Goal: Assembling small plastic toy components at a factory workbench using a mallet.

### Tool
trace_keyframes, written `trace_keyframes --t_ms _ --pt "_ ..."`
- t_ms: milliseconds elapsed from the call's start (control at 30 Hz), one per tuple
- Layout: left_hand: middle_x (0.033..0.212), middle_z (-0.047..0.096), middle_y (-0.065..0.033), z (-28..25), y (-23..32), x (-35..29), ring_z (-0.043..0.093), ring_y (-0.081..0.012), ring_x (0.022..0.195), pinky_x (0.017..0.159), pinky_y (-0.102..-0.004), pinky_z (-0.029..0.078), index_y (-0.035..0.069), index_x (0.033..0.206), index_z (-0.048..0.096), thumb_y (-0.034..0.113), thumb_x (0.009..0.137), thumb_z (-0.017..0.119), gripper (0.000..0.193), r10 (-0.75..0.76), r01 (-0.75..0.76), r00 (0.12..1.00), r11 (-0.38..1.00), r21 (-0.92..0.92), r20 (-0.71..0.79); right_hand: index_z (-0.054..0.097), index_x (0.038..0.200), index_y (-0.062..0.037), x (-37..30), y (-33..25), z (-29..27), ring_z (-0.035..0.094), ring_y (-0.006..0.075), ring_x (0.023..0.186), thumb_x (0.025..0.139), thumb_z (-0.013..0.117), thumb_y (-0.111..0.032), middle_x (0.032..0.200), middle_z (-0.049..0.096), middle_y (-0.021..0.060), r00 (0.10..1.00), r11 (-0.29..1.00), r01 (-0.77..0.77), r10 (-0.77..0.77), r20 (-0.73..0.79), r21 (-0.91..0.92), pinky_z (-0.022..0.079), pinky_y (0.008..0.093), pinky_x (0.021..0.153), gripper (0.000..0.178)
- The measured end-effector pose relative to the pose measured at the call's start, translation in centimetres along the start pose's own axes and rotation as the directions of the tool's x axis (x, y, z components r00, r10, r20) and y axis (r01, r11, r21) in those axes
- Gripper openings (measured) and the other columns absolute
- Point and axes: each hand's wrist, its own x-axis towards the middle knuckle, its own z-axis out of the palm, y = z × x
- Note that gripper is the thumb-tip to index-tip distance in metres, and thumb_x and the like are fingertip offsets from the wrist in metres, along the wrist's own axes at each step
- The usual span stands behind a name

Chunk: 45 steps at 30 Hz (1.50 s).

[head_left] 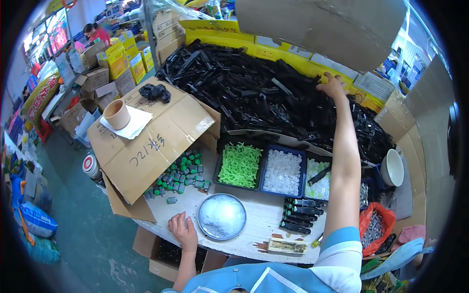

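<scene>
My right arm stretches across the worktable to the far side. There my right hand [333,86] is over the heap of long black plastic parts [239,95], close to its yellow cardboard back wall; its fingers are apart, and I see nothing held in them. My left hand [183,231] rests at the near table edge with fingers spread, holding nothing. Just right of it stands a round metal dish [222,238] with a pale, glossy content I cannot make out. Beyond the left hand lie several small grey-and-green parts [181,176].
Trays of green strips [240,166], clear white pieces [282,172] and whitish-green pieces [320,189] line the heap. Black assemblies [299,215] and a cream fixture [287,246] lie nearer. A carton [156,149] bears a cup [117,115]. A red bag [391,218] holds metal pieces.
</scene>
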Motion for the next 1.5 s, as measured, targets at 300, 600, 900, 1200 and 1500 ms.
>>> trace_keyframes --t_ms 300,600,900,1200,1500 --pt "0.090 0.056 -0.0120 -0.6 0.2 0.2 0.051 -0.0293 0.087 0.080 -0.0396 0.038 0.001 0.093 0.059 0.003 0.073 0.060 0.020 -0.010 0.011 1.000 0.999 0.032 -0.013 0.059 0.113 -0.0193 -4.6 -24.4 1.7 0.046 0.0298 0.111 0.068 0.067 -0.021 0.113 0.054 0.0084 0.566 0.567 0.815 -0.736 -0.372 0.118 0.037 0.0486 0.089 0.046" --pt "0.088 0.056 -0.0125 -0.4 0.8 0.3 0.051 -0.0297 0.085 0.079 -0.0396 0.038 0.000 0.091 0.060 0.003 0.071 0.061 0.020 -0.025 0.025 1.000 1.000 0.019 -0.012 0.064 0.107 -0.0301 -8.2 -41.0 4.7 0.038 0.0271 0.117 0.083 0.052 -0.028 0.117 0.048 0.0076 0.322 0.332 0.942 -0.932 -0.167 -0.038 0.027 0.0549 0.092 0.027" --pt "0.088 0.056 -0.0123 -0.8 0.5 0.3 0.051 -0.0291 0.085 0.078 -0.0386 0.038 0.000 0.091 0.060 0.002 0.071 0.060 0.020 -0.034 0.034 0.999 0.999 0.026 0.001 0.062 0.107 -0.0311 -5.6 -38.4 4.6 0.047 0.0327 0.110 0.089 0.043 -0.028 0.116 0.053 0.0091 0.521 0.525 0.825 -0.850 -0.078 -0.209 0.030 0.0603 0.087 0.026" --pt "0.089 0.055 -0.0125 -0.7 0.4 0.3 0.050 -0.0294 0.085 0.078 -0.0392 0.038 0.000 0.092 0.060 0.003 0.071 0.061 0.021 -0.013 0.013 1.000 1.000 0.014 -0.009 0.064 0.098 -0.0229 1.1 -25.2 4.3 0.058 0.0253 0.100 0.083 0.046 -0.017 0.103 0.061 0.0081 0.716 0.720 0.654 -0.688 -0.116 -0.235 0.037 0.0553 0.083 0.024" --pt "0.090 0.056 -0.0088 -0.3 0.2 0.3 0.049 -0.0276 0.087 0.080 -0.0410 0.035 0.004 0.093 0.060 0.006 0.071 0.061 0.022 -0.013 0.013 1.000 1.000 0.008 0.020 0.057 0.114 -0.0143 10.3 -9.7 2.2 0.051 0.0329 0.111 0.076 0.052 -0.026 0.118 0.056 0.0125 0.994 0.979 0.028 -0.005 -0.114 0.202 0.035 0.0537 0.094 0.040"
